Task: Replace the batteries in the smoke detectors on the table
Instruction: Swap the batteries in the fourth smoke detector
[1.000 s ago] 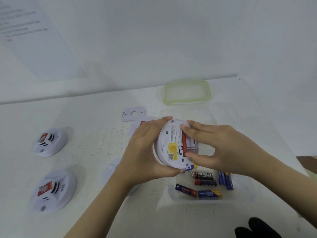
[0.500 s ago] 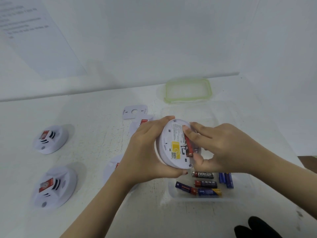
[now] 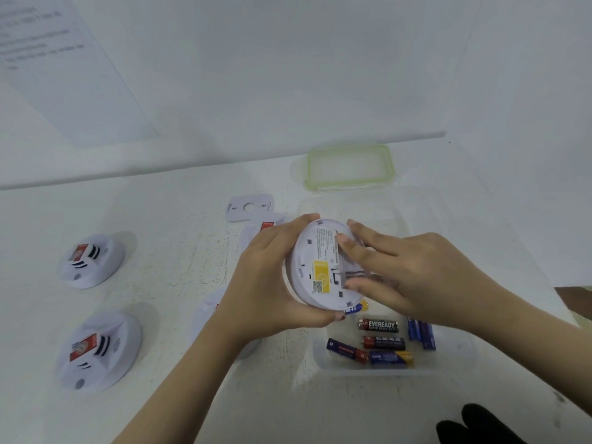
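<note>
Left hand (image 3: 269, 280) cups the smoke detector (image 3: 317, 267); right hand (image 3: 413, 277) fingers press its back.

Bright, even, cool-white light washes the scene; the white tabletop (image 3: 160, 219) and wall nearly merge from overexposure. Soft, faint shadows lie right of the two round white smoke detectors (image 3: 91, 261) well left of the fingers. Wide-angle bending curves the table edge beyond the fingers. The printed paper sheet (image 3: 48, 59) far up-left is blurred and unreadable. Detail is soft throughout, though the black battery's label (image 3: 379, 325) just below the fingers stays legible.
</note>
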Demonstrator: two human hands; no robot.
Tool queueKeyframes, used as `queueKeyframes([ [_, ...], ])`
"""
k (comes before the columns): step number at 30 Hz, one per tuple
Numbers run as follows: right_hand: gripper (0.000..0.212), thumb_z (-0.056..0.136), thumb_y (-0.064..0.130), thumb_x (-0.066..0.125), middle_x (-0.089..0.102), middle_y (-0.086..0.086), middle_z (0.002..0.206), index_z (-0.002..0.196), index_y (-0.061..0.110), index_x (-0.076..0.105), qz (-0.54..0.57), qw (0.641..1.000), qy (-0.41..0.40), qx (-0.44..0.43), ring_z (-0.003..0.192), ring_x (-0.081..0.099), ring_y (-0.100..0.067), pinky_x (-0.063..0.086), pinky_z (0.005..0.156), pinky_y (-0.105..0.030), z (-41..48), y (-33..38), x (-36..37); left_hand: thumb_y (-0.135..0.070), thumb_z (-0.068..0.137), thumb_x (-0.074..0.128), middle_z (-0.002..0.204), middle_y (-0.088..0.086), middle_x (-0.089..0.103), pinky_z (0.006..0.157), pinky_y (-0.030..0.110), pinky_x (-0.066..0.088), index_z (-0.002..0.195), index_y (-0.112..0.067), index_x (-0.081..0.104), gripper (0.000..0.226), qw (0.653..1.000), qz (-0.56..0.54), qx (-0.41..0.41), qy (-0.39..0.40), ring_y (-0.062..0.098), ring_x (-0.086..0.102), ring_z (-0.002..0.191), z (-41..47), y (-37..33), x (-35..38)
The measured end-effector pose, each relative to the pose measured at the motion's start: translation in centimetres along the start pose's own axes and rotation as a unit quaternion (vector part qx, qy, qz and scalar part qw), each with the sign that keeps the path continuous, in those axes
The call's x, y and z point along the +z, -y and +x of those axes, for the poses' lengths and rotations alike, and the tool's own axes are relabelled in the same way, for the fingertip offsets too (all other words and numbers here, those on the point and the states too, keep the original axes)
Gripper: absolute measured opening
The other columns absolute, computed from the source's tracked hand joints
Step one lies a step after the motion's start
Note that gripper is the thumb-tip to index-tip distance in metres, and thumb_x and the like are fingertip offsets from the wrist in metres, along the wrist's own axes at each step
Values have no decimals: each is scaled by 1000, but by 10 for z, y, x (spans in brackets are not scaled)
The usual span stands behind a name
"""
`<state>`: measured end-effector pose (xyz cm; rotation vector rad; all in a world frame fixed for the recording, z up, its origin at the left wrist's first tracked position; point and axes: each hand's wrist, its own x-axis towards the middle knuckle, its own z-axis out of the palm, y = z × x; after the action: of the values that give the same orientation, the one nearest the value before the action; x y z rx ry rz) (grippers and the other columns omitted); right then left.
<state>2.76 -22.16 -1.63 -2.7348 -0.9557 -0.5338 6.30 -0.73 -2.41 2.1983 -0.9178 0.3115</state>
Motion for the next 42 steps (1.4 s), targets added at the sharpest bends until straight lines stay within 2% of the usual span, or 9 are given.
queueKeyframes([
  [7, 40, 89, 38, 51, 64, -3, 121, 122, 18, 62, 170, 981, -72, 62, 110, 60, -9, 54, 82, -24, -12, -4, 16, -58, 54, 78, 127, -14, 55, 97, 24, 46, 135, -15, 48, 96, 1000, -7, -18, -3, -2, 53, 114, -2, 6, -3],
  [12, 25, 87, 30, 58, 67, 19, 99, 106, 20, 71, 255, 945, -123, 164, 90, 63, 7, 51, 74, -10, -5, -15, 1, -51, 52, 83, 128, -12, 57, 95, 37, 50, 136, -19, 45, 98, 998, -30, -47, -13, 10, 56, 117, -1, 14, -9],
  [15, 20, 89, 34, 59, 68, 17, 96, 104, 28, 70, 124, 961, -8, 246, 74, 54, -2, 41, 67, -22, 10, -42, -5, -43, 53, 83, 125, -24, 52, 91, 23, 51, 134, -24, 41, 93, 995, -68, -63, -34, 7, 55, 116, 2, 15, -10],
  [19, 24, 90, 34, 55, 64, 17, 106, 114, 34, 61, -16, 952, 174, 253, 90, 47, -4, 29, 70, -22, 30, -61, -2, -38, 50, 82, 119, -37, 47, 80, 5, 45, 128, -30, 34, 92, 990, -96, -89, -57, -7, 53, 111, 5, 15, -6],
  [27, 21, 83, 30, 64, 55, 14, 84, 104, 30, 63, -17, 936, 259, 240, 82, 47, -8, 29, 58, -22, 50, -66, 14, -39, 47, 85, 131, -30, 42, 92, 8, 43, 122, -35, 31, 93, 981, -151, -107, -59, -5, 45, 125, 9, 25, 1],
  [30, 22, 84, 31, 61, 59, 15, 82, 106, 31, 60, -3, 945, 235, 226, 76, 46, -7, 29, 55, -19, 48, -70, 16, -29, 47, 89, 135, -22, 41, 94, 9, 42, 121, -33, 30, 95, 979, -164, -102, -65, -2, 41, 132, 8, 28, 3],
  [33, 28, 80, 28, 64, 67, 13, 76, 103, 41, 56, 137, 943, 163, 256, 61, 51, 0, 36, 59, -22, 44, -73, 10, -18, 45, 92, 123, -37, 42, 85, 6, 44, 120, -33, 29, 99, 983, -142, -97, -72, -8, 48, 117, 10, 28, 2],
  [38, 22, 81, 3, 65, 71, -1, 67, 92, 21, 65, 441, 859, -66, 251, 58, 55, -34, 42, 60, -30, 39, -52, -9, -38, 48, 86, 123, -35, 45, 85, 6, 44, 133, -30, 31, 102, 990, -95, -85, -65, -6, 51, 113, 11, 30, -1],
  [42, 19, 77, 7, 67, 70, 0, 71, 90, 19, 62, 496, 826, -164, 211, 58, 52, -26, 43, 59, -29, 37, -26, -18, -49, 51, 81, 127, -14, 51, 89, 24, 52, 138, -26, 34, 101, 996, -39, -64, -56, 8, 55, 112, 13, 30, -1],
])
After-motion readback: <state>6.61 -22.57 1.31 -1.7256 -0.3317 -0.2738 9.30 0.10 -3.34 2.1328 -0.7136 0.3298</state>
